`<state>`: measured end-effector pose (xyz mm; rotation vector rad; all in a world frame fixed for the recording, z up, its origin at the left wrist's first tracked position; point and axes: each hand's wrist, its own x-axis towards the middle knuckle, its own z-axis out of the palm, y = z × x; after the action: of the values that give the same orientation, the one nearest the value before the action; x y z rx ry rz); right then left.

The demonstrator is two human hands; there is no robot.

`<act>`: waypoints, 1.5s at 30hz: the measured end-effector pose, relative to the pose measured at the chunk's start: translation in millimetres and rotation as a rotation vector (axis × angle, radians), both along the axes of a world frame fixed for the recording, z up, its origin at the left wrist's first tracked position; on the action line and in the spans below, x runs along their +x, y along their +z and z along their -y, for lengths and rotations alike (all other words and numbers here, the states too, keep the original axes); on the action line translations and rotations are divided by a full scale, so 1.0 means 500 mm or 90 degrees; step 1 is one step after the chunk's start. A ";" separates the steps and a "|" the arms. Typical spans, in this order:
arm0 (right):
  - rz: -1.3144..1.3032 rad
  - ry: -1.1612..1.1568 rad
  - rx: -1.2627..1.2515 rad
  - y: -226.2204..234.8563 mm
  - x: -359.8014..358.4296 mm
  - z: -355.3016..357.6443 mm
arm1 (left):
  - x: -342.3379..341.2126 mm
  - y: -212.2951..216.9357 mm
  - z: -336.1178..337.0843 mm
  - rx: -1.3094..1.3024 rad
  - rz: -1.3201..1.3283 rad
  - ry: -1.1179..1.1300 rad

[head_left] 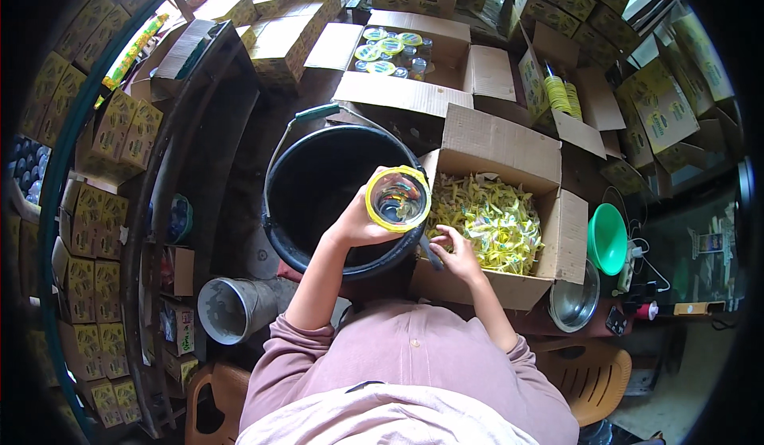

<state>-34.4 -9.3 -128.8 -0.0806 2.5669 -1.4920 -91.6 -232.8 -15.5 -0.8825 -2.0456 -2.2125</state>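
Jar held over bucket, other hand at the label box.

We note the left hand [356,224] closed around a clear jar [398,198] with a yellow rim, held above the black bucket [318,182]. The right hand [456,250] rests, fingers loosely curled (whether it grips anything we cannot tell), on yellow wrappers [493,222] in an open cardboard box [509,147]. A green funnel [607,238] lies to the right.

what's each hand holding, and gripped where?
Left hand holds a clear jar with a yellow rim, gripped around its side. Right hand rests in the box of yellow sachets; any hold cannot be told.
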 end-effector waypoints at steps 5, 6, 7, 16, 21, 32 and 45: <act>0.049 0.003 -0.006 0.000 -0.006 0.013 | -0.002 -0.018 0.010 -0.058 -0.098 0.050; 0.050 0.004 -0.005 -0.004 -0.007 0.012 | -0.002 -0.019 0.011 -0.071 -0.100 0.061; 0.072 -0.001 -0.031 -0.008 -0.007 0.011 | -0.004 -0.017 0.012 -0.094 -0.119 0.060; -0.480 -0.017 0.093 0.199 -0.012 0.008 | -0.009 -0.017 0.011 -0.244 -0.147 0.082; -0.635 0.290 0.519 0.288 -0.025 0.071 | -0.009 0.002 0.006 -0.314 -0.160 0.001; -0.589 0.363 0.513 0.266 -0.047 0.079 | -0.002 -0.002 -0.001 -0.379 -0.184 0.024; -0.595 -0.088 0.070 0.302 -0.013 -0.049 | -0.010 -0.008 0.010 -0.195 -0.146 0.069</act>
<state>-40.6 15.2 22.5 -0.7671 3.4036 -1.6077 -96.4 -238.0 -19.5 -0.9656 -2.2888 -1.6833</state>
